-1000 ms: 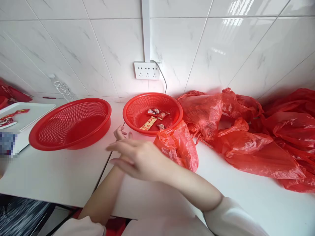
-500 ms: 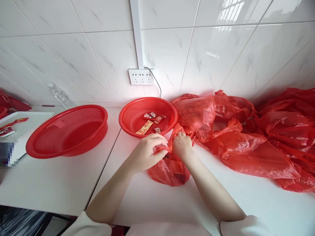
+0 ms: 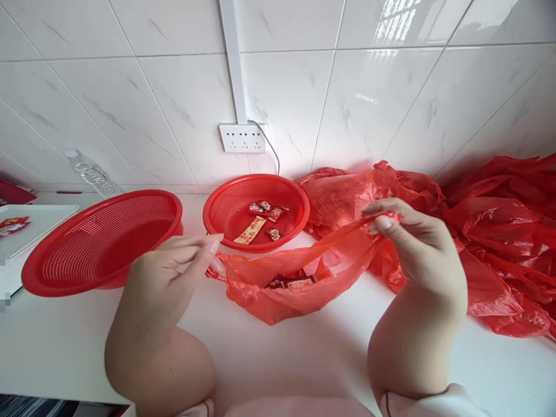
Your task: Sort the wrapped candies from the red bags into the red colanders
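A thin red plastic bag is stretched wide between my two hands, its mouth spread open above the white table. My left hand pinches one end of the bag's rim. The opposite end is pinched between the thumb and fingers of my right hand. Inside the bag lie small packets in dark red and pale wrappers. Just behind the bag stands a round red basket holding several small red wrapped packets and one long gold packet.
More filled red plastic bags are heaped on the right. Left of me stands a larger red perforated basket. Beyond it are a clear plastic bottle and a white tray with red packets. A socket panel is on the tiled wall.
My hands have moved apart, left and right, pulling the bunched bag open. The packets inside now show. The view has shifted slightly.
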Action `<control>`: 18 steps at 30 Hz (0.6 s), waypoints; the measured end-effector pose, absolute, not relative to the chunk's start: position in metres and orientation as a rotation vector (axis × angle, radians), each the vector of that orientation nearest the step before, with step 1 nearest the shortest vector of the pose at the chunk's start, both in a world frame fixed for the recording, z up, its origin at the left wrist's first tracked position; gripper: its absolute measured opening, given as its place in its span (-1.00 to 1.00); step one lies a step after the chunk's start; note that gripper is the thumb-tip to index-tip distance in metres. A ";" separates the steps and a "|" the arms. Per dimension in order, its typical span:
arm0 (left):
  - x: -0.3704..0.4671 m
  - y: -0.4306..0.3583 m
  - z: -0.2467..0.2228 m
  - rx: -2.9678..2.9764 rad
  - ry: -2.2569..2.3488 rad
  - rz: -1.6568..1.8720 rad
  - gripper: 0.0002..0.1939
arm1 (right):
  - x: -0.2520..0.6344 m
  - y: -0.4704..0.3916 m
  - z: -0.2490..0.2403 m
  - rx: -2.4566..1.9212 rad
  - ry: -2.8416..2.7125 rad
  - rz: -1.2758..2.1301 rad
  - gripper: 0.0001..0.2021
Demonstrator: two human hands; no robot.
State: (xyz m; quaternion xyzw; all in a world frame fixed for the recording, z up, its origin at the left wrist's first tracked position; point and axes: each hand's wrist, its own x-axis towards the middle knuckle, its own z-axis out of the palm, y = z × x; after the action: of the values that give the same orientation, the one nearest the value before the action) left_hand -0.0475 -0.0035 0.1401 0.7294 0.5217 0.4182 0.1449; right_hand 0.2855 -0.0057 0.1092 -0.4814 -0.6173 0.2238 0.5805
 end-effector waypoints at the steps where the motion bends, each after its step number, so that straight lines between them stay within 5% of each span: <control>1: -0.049 0.002 0.139 1.995 1.401 1.278 -0.67 | 0.284 -0.006 0.109 -1.073 -1.330 0.484 -0.83; 5: -0.046 0.031 0.128 1.670 0.848 1.428 -0.83 | 0.273 0.004 0.104 -0.911 -1.118 0.470 -0.86; 9: -0.023 0.050 0.115 1.608 0.602 1.181 -0.40 | 0.262 0.012 0.100 -0.858 -1.184 0.534 -0.90; 13: 0.015 0.040 0.108 1.638 0.704 0.889 -0.23 | 0.243 0.009 0.097 -0.749 -1.430 0.515 -0.84; 15: 0.032 0.031 0.105 1.687 0.714 0.735 -0.40 | 0.233 0.006 0.099 -0.645 -1.672 0.489 -0.81; 17: 0.043 0.025 0.101 1.744 0.713 0.666 -0.80 | 0.227 0.006 0.101 -0.607 -1.884 0.471 -0.77; 18: 0.046 0.025 0.099 1.748 0.732 0.679 -0.80 | 0.225 0.006 0.101 -0.629 -1.945 0.477 -0.74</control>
State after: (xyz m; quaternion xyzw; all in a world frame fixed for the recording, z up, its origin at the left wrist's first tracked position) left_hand 0.0462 0.0249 0.0991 0.7337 0.3075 0.2849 0.5348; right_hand 0.2255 0.0060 0.1014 -0.2599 -0.8036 0.1969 0.4978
